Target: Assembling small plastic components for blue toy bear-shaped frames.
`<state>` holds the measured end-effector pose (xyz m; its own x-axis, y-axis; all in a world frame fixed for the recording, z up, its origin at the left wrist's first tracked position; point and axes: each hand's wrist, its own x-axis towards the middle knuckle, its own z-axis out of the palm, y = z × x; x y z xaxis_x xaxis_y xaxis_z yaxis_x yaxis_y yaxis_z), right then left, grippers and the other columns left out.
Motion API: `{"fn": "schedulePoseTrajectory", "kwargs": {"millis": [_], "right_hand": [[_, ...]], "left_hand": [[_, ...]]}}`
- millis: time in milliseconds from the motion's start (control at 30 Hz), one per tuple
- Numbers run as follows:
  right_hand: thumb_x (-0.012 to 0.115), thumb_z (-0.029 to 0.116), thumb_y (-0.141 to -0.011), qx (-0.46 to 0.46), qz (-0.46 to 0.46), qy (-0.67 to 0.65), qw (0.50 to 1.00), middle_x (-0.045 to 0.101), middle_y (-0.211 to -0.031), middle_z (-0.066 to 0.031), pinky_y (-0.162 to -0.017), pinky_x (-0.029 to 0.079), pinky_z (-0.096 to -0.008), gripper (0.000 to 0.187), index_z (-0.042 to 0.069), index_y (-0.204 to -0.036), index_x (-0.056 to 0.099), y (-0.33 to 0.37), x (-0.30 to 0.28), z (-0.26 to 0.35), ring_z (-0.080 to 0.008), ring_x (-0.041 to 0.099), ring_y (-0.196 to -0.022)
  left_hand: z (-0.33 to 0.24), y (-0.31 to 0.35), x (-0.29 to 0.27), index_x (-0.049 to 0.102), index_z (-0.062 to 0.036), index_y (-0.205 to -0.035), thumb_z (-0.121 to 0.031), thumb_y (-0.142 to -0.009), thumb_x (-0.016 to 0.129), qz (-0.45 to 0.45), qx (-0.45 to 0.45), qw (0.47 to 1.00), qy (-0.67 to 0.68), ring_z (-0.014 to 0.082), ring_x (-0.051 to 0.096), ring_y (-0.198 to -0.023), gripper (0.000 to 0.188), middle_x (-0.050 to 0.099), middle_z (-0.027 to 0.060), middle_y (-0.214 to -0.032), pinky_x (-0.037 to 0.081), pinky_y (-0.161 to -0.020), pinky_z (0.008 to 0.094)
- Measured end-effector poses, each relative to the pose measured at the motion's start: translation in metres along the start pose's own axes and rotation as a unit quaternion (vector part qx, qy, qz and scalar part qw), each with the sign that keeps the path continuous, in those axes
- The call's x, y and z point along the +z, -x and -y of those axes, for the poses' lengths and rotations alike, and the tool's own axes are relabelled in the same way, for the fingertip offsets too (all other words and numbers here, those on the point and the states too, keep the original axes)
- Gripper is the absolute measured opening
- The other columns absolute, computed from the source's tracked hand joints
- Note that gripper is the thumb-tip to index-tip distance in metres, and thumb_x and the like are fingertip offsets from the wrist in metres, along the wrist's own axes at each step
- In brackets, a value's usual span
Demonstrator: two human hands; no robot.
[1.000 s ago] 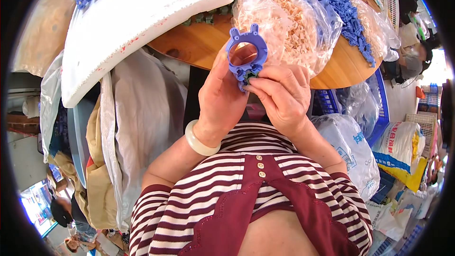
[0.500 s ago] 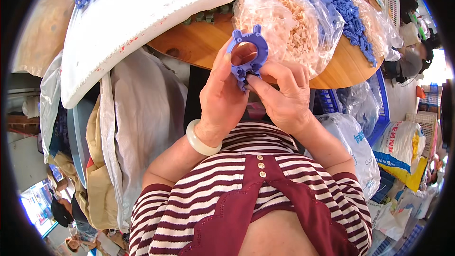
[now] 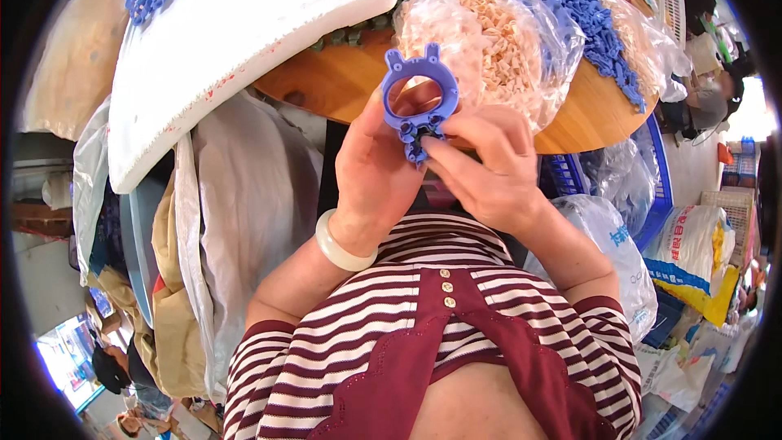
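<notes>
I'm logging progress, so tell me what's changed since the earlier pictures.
The blue part now faces the camera more squarely. The green piece, plain in the right hand a second ago, is hard to make out; whether released, I can't tell. The left hand still grips the part; the foam stayed put.

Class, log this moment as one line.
left hand: holding eared blue plastic ring; right hand: touching its narrow end; wooden table: peach pieces in clear bag

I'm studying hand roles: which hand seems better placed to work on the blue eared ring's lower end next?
Probably the right hand: its fingertips are at that lower end, while the left hand holds the blue eared ring.
</notes>
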<state>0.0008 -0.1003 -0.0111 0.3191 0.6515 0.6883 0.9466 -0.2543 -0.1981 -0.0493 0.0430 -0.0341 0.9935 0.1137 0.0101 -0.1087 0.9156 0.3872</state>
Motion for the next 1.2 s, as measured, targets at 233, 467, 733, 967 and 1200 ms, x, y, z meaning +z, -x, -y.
{"fn": "schedulePoseTrajectory", "kwargs": {"millis": [233,467,733,967,1200], "right_hand": [[0.071,0.006,-0.064,0.028,-0.022,-0.098,0.995,0.058,-0.095,-0.0058,-0.075,0.045,-0.034,0.028,0.008,-0.092,0.068,-0.001,-0.006,-0.009,-0.0228,0.056,-0.089],[0.066,0.004,-0.076,0.167,-0.021,-0.021,0.985,0.062,-0.091,-0.0102,-0.072,0.048,-0.0328,0.019,0.003,-0.096,0.065,-0.001,-0.016,-0.071,-0.0268,0.06,-0.083],[0.065,0.009,-0.079,0.171,0.076,0.011,0.982,0.062,-0.089,-0.0087,-0.069,0.048,-0.0323,0.016,0.008,-0.094,0.064,-0.008,-0.008,-0.091,-0.0268,0.06,-0.08],[0.062,-0.001,-0.082,0.343,-0.03,-0.384,0.857,0.061,-0.082,-0.0018,-0.064,0.048,-0.0219,0.009,-0.001,-0.092,0.062,-0.005,-0.024,-0.082,-0.0112,0.059,-0.07],[0.06,-0.01,-0.079,0.33,-0.033,-0.434,0.838,0.062,-0.084,-0.0066,-0.066,0.049,-0.0229,0.016,-0.004,-0.094,0.063,-0.01,-0.039,-0.035,-0.0129,0.06,-0.072]], "left_hand": [[-0.006,-0.003,0.01,0.049,-0.0034,-0.123,-0.032,-0.097,0.036,-0.045,-0.011,0.999,-0.025,0.0285,0.055,-0.105,0.041,0.056,0.0156,-0.118,0.044,-0.089,0.0387],[-0.021,-0.003,0.011,0.052,-0.005,-0.122,-0.034,-0.098,0.033,-0.055,0.012,0.995,-0.081,0.0298,0.058,-0.1,0.042,0.06,0.0131,-0.114,0.048,-0.076,0.0429],[-0.011,0.0,0.008,0.053,-0.0065,-0.121,-0.034,-0.097,0.037,-0.063,-0.023,0.996,-0.064,0.0283,0.058,-0.101,0.04,0.06,0.0131,-0.113,0.049,-0.077,0.0432],[-0.01,0.004,0.017,0.052,-0.0028,-0.12,-0.035,-0.097,0.036,-0.037,-0.044,0.996,-0.067,0.0288,0.058,-0.1,0.043,0.061,0.0125,-0.111,0.049,-0.077,0.0429],[0.0,0.005,0.024,0.052,-0.0002,-0.118,-0.036,-0.097,0.034,-0.055,-0.05,0.997,-0.017,0.0289,0.06,-0.093,0.045,0.061,0.0143,-0.107,0.049,-0.077,0.0395]]}}
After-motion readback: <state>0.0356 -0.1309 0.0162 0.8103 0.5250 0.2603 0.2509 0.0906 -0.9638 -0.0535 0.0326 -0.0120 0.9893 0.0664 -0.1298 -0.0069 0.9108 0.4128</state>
